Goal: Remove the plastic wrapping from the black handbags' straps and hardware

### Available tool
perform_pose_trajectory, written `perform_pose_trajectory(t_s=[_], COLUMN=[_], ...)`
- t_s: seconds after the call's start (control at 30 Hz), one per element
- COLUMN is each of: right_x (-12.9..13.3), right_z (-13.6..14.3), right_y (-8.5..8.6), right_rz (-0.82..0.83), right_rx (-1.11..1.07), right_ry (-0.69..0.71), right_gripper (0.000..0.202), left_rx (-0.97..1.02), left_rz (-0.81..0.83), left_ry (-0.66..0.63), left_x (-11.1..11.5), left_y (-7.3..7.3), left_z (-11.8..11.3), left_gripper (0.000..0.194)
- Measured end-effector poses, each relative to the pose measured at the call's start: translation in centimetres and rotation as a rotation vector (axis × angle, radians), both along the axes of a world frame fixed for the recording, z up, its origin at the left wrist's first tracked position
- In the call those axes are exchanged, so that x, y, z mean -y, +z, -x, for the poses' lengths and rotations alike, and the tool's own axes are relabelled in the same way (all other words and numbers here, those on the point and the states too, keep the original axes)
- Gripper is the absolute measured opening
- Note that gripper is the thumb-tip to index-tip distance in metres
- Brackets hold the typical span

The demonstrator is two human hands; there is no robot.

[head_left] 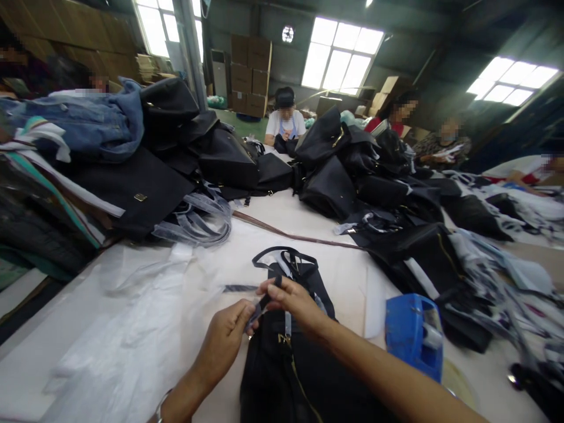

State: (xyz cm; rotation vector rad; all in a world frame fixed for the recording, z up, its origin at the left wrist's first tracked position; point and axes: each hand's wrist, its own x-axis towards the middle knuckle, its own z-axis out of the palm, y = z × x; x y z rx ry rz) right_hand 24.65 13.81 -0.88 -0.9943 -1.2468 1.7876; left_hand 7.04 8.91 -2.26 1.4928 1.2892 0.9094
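Observation:
A black bag (308,370) with a gold zipper lies in front of me, its looped handle (286,251) at the far end. Over its left side, my left hand (231,326) pinches a dark strap (264,302) partly wrapped in clear plastic. My right hand (291,296) grips the same strap a little higher, fingers closed near its dark end. A further length of dark strap (238,288) sticks out to the left behind my hands. Part of the strap is hidden by my fingers.
Thin white wrapping sheets (118,341) spread at left. A blue tape dispenser (412,332) stands to the right. Piles of black bags (330,182) line the table's far side, with a denim jacket (101,120) at left. Several people sit beyond, one person (285,120) opposite.

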Motion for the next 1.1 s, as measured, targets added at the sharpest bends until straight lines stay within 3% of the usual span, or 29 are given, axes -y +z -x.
perform_pose_trajectory(t_s=[0.17,0.3,0.43,0.57,0.77,0.93,1.1], right_x=[-0.4,0.9,0.4,-1.4,-2.3,-2.8,-3.2], right_z=[-0.1,0.5,-0.7,-2.2,-3.9,-4.9,-4.9], right_y=[-0.7,-2.4,-2.7,-2.7,-4.7,-6.8,-8.0], right_rz=[0.168,0.213,0.326,0.435,0.209,-0.037,-0.095], right_rx=[-0.157,-0.188,-0.187,-0.299,-0.017,0.258,0.329], right_ry=[-0.077,0.044,0.059,-0.077,-0.244,-0.333,-0.354], right_gripper=[0.029,0.031,0.027,0.032,0.033,0.032,0.03], left_rx=[-0.089,-0.067,-0.1,-0.23,-0.484,-0.488,-0.485], left_rz=[-0.013,0.004,-0.006,-0.106,-0.213,-0.318,-0.387], left_ry=[0.038,0.024,-0.079,-0.207,-0.21,-0.222,-0.204], left_x=[0.0,-0.3,-0.5,-1.6,-5.1,-7.4,-9.0], left_y=[-0.6,-0.9,-1.9,-3.7,-6.1,-6.7,-7.2], left_z=[0.0,-0.7,-1.1,-0.8,0.1,-1.0,-2.1], left_gripper=[0.036,0.035,0.034,0.032,0.024,0.015,0.008])
